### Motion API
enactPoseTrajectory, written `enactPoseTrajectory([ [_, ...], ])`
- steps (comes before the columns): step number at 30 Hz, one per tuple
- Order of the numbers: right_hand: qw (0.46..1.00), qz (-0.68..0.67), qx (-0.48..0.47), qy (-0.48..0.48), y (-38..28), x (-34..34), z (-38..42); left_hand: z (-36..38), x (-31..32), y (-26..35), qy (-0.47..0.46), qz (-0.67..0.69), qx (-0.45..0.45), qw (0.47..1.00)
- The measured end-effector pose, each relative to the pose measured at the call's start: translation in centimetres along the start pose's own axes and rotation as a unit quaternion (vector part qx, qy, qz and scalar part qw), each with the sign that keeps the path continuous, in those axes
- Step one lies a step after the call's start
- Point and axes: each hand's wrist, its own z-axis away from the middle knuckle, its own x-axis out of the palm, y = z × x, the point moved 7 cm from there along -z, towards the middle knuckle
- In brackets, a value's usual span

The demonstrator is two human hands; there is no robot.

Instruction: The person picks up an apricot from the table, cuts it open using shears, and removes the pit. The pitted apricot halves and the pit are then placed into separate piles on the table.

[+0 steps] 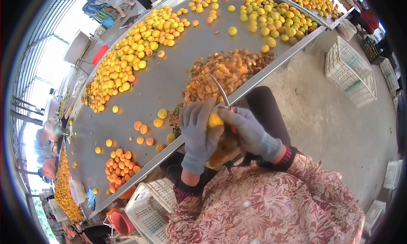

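While the left hand (197, 127) curls its fingers around one yellow-orange fruit (215, 120), the right hand (253, 131) is wrapped round the partly hidden handle of a curved knife (221, 90). The fruit sits between both hands, just off the near edge of the metal table (163, 76) and over the lap, probably so that the arms stay low and close. The blade slants up and away from the body, which seems the safer way to carry it; whether its edge touches the fruit, I cannot tell. Grey gloves (196, 148) likely help with grip. Brown stones (210, 76) lie heaped just beyond the hands, perhaps because that spot is an easy reach. A long bank of yellow fruit (135, 47) lies farther off, and a smaller pile of orange fruit (122, 165) lies to the left, apparently grouped by colour. Beside the person, a white crate (146, 210) stands against the table's near side, probably to be within reach
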Motion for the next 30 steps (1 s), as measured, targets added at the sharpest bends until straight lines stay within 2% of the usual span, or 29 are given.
enactPoseTrajectory([
  [3, 1.0, 0.005, 0.009, -0.016, 0.5, -0.1, 0.0, 0.0, -0.1, 0.3, -0.002, 0.017, 0.015, 1.0],
  [5, 0.997, 0.054, -0.031, 0.033, 0.2, -0.4, -0.3, 0.5, -0.1, 0.4, -0.018, -0.029, 0.02, 0.999],
  [8, 0.998, 0.046, 0.034, 0.033, 0.3, 0.1, 0.1, -0.1, -0.4, 1.0, -0.042, -0.107, 0.039, 0.993],
  [10, 0.998, 0.009, 0.05, 0.021, 0.6, 0.1, -0.1, -0.3, -0.5, 1.2, -0.022, -0.135, 0.043, 0.99],
  [13, 0.998, 0.015, -0.037, 0.05, 0.1, 0.1, -1.2, -0.5, -0.1, 1.4, -0.005, -0.148, 0.042, 0.988],
  [18, 0.999, -0.038, -0.005, 0.031, 0.8, 0.1, -1.2, -0.3, 0.4, 1.6, -0.004, -0.146, 0.027, 0.989],
  [20, 0.989, -0.006, -0.137, 0.046, -1.3, 0.8, -0.8, 0.8, 2.3, -0.6, -0.099, -0.108, -0.106, 0.984],
  [21, 0.99, -0.005, -0.137, 0.045, -1.4, 1.2, -1.1, 1.4, 3.4, -0.9, -0.098, -0.108, -0.107, 0.984],
  [23, 0.96, 0.076, -0.197, 0.182, -2.6, 0.3, -1.0, 2.5, 3.3, -0.9, 0.117, -0.047, -0.096, 0.987],
  [24, 0.96, 0.077, -0.197, 0.182, -2.7, 0.5, -1.3, 2.3, 3.8, -0.5, 0.117, -0.046, -0.097, 0.987],
  [26, 0.921, 0.148, -0.295, 0.206, -3.9, 0.5, -0.8, 2.9, 3.7, 0.6, 0.175, -0.045, -0.107, 0.978],
  [27, 0.924, 0.151, -0.284, 0.209, -3.6, -0.2, -1.5, 3.2, 3.9, 0.7, 0.17, -0.044, -0.118, 0.977],
  [29, 0.855, 0.293, -0.372, 0.212, -3.4, -0.8, -1.6, 3.3, 4.4, -0.2, 0.118, 0.016, -0.186, 0.975],
  [30, 0.861, 0.296, -0.351, 0.219, -2.6, -1.3, -0.5, 2.5, 3.8, 0.4, 0.074, 0.033, -0.192, 0.978],
])
